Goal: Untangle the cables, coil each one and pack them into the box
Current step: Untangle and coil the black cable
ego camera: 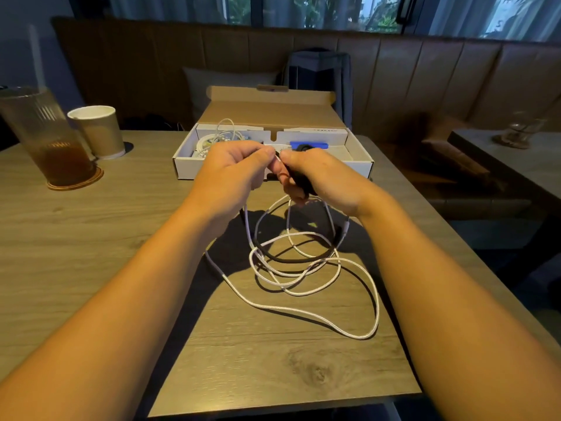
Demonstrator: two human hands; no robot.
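Though near box [186, 168], glass [45, 132], cup [98, 132] aside.

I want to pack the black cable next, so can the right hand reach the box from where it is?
Probably yes: the right hand, gripping the black cable, is just before the open box, nothing between. The cable's slack, looped with the white cable, may drag.

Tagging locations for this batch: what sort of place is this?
Probably a cafe: padded bench seat under the windows, paper cup and tall glass on a coaster, second table alongside.
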